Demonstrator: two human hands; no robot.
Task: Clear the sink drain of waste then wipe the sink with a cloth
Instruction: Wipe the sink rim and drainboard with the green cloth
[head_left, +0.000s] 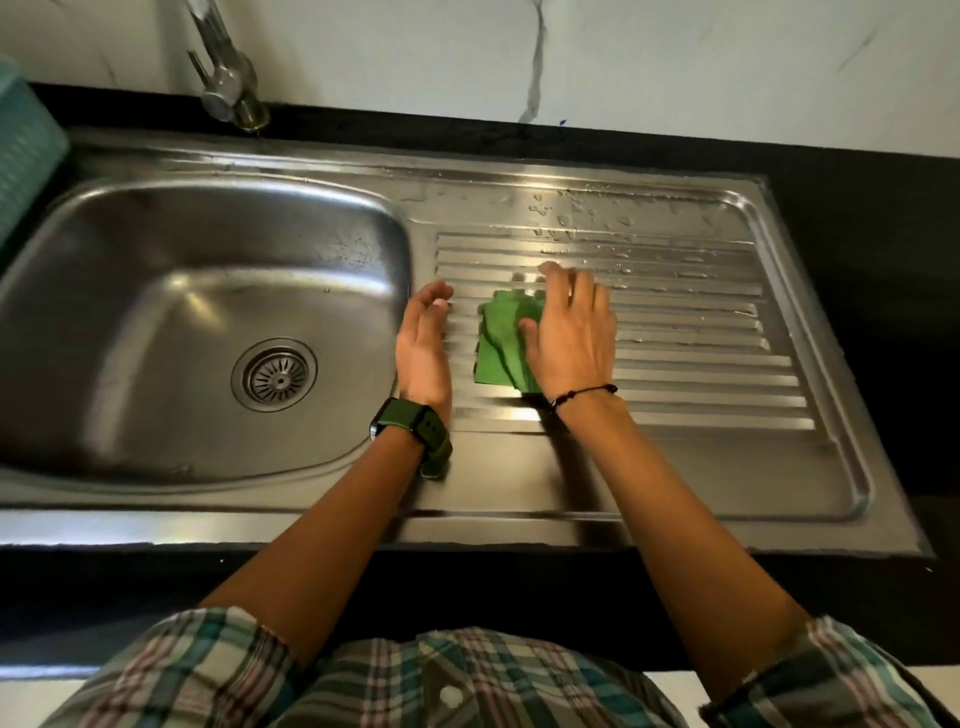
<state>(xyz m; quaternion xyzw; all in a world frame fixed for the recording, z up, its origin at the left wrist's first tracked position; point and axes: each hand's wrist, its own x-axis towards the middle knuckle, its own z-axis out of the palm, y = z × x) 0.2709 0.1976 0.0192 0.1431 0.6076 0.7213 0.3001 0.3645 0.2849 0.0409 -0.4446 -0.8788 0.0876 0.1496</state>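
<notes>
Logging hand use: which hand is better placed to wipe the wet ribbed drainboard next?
Right hand: it already presses the folded green cloth on the steel drainboard; droplets lie just beyond. Left hand holds nothing.

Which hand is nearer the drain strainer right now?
Left. The left hand is at the basin's right edge, just right of the drain strainer. The right hand is farther right on the ribbed drainboard, pressing the green cloth.
</notes>
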